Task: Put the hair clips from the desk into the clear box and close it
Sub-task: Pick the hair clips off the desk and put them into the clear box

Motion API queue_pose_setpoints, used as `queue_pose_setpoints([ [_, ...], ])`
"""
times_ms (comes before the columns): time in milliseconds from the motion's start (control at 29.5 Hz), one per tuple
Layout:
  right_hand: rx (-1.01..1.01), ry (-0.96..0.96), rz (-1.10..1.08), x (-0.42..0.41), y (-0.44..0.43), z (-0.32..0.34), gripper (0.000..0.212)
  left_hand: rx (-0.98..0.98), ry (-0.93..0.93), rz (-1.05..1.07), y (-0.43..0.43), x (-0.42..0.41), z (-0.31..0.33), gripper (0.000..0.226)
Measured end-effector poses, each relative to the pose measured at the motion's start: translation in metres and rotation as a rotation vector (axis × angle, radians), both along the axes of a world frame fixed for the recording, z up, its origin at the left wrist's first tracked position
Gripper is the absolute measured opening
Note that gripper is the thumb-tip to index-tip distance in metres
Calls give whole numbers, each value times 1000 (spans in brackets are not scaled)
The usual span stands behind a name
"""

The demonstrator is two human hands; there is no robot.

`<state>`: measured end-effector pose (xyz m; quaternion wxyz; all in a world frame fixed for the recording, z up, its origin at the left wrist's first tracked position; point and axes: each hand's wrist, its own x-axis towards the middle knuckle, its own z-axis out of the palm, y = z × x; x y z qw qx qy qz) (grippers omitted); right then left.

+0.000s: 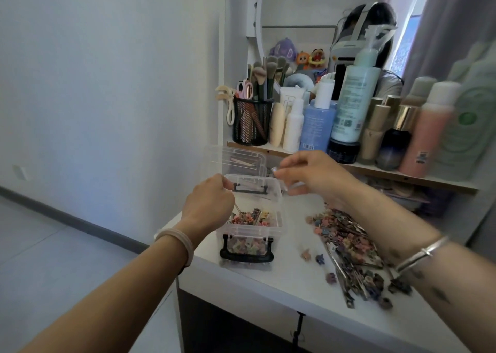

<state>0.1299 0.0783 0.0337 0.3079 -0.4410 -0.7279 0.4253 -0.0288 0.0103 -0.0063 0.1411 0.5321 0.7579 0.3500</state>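
A clear box (276,230) with a black front latch (246,256) stands near the desk's left edge, holding many small coloured hair clips (251,218). Its clear lid (271,185), with a black handle, hovers tilted over the box's back. My left hand (209,205) grips the lid's left end and my right hand (314,175) pinches its right corner. A large pile of hair clips (346,240) lies on the white desk (268,285) to the right of the box, under my right forearm, with a few loose clips (306,254) nearer the box.
Another clear plastic container (236,158) sits just behind the box. A low shelf (389,174) at the back carries bottles (351,103) and a black mesh cup (251,123) of brushes, below a round mirror. The desk's left edge falls off beside the box.
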Motion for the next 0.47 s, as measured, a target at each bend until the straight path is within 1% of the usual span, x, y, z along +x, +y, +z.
queue_pose_setpoints([
  [68, 42, -100, 72, -4, -5, 5, 10, -1, 0, -3, 1, 1, 0, 36],
  [135, 81, -127, 55, -2, -4, 6, 10, 1, 1, -5, 2, 2, 0, 36],
  [203, 103, -154, 15, 5, -3, 5, 7, 3, -1, -2, 2, 1, 0, 36],
  [271, 77, -313, 47, 16, -2, 0, 5, 2, -1, 1, 2, 1, 0, 35],
  [372, 25, -597, 178, 30, -9, -16, 9, 2, 1, -2, 2, 3, -1, 35],
  [474, 175, -838, 279, 35, -15, -31, 29, 3, -3, -1, 1, 5, 0, 35],
])
